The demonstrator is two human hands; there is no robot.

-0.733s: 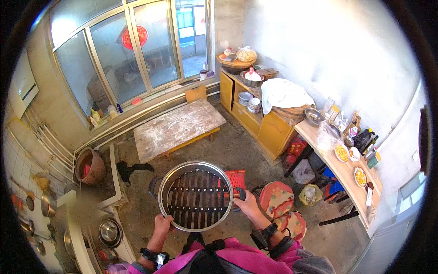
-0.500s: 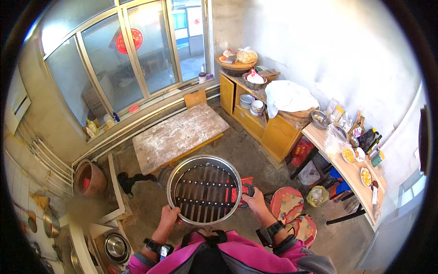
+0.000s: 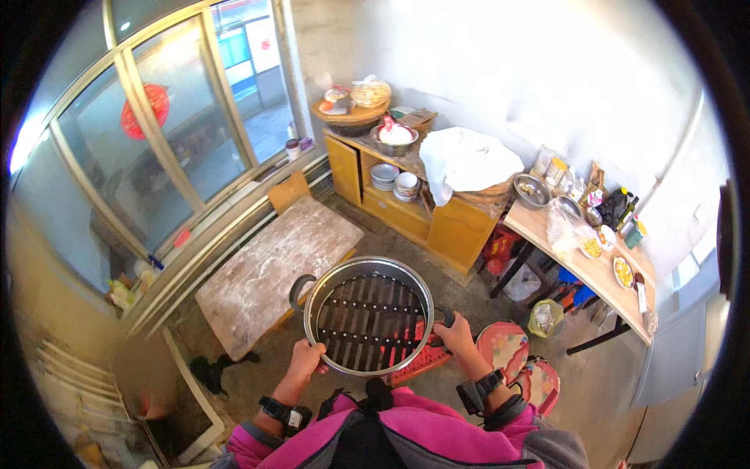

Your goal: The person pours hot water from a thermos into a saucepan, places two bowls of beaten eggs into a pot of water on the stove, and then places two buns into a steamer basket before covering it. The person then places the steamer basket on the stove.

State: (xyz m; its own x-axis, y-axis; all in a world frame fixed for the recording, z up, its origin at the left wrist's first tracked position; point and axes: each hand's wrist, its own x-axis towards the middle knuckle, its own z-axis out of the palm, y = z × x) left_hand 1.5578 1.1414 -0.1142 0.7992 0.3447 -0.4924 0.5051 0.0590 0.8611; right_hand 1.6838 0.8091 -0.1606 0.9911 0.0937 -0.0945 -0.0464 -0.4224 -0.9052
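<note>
A round metal steamer tier (image 3: 392, 271) is held level in front of my body. Its base has slats with gaps, and the floor shows through them. My left hand (image 3: 305, 359) is closed on the near left rim, with the thumb over the edge. On the right, my right hand (image 3: 459, 334) grips the rim at the black side handle, which its fingers partly cover. The opposite black handle (image 3: 300, 291) sticks out free at the left. A red slatted plastic object (image 3: 422, 363) shows beneath and right of the tier.
A low flour-dusted board table (image 3: 273, 266) stands ahead left. A yellow cabinet (image 3: 457, 233) carries a white cloth (image 3: 469, 162). At right, a wooden table (image 3: 547, 234) holds bowls, bottles and a knife (image 3: 641, 297). Round red patterned stools (image 3: 502, 349) stand near my right arm.
The view has turned right, so the room has shifted left in the picture. Both hands keep their hold on the steamer tier, and its left handle now shows more plainly.
</note>
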